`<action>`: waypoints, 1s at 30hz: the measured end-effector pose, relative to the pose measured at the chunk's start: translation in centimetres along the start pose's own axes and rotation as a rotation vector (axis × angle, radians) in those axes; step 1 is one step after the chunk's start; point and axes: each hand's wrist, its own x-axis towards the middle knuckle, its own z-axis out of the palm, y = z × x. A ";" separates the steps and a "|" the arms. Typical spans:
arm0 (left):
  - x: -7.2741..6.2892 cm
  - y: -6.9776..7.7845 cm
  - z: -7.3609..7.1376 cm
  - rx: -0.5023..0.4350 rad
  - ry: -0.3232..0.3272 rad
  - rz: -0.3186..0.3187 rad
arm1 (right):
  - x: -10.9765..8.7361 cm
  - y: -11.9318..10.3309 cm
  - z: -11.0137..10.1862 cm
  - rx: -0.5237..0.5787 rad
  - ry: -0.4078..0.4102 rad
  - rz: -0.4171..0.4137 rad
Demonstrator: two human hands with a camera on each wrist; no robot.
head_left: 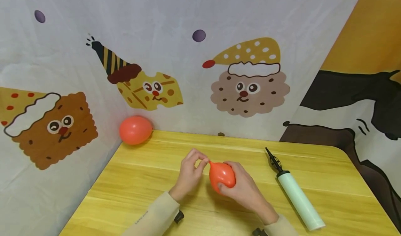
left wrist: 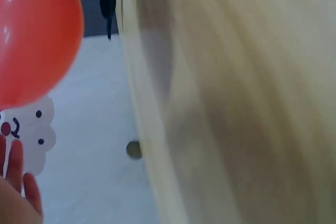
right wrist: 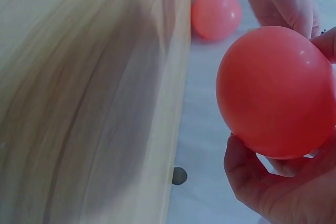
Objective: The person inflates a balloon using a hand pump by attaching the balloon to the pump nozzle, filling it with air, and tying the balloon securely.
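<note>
A small inflated red balloon (head_left: 221,176) is held above the middle of the table, its neck toward the left. My right hand (head_left: 245,189) grips its round body, thumb on the near side and fingers on the far side. With thumb and fingertips my left hand (head_left: 191,171) pinches the neck's end. In the right wrist view the balloon (right wrist: 278,93) looks round and taut, the right hand (right wrist: 283,187) curled about it. The left wrist view catches the balloon (left wrist: 37,38) at its edge and part of the left hand (left wrist: 18,192); the neck is out of sight there.
A second inflated red balloon (head_left: 135,130) lies at the table's far left corner, against the cloth backdrop (head_left: 169,16). To the right, a pale green hand pump (head_left: 300,199) with a black nozzle lies slantwise on the wooden table (head_left: 125,190).
</note>
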 end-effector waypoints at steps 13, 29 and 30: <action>-1.5 0.3 -0.4 -0.489 -0.277 -0.368 | 0.8 0.9 -0.2 0.225 0.014 0.042; -2.5 1.2 0.1 -0.418 -0.367 -0.535 | 1.5 1.0 1.4 0.383 0.009 0.118; -2.5 1.2 0.1 -0.421 -0.365 -0.535 | 1.5 1.0 1.4 0.379 0.003 0.114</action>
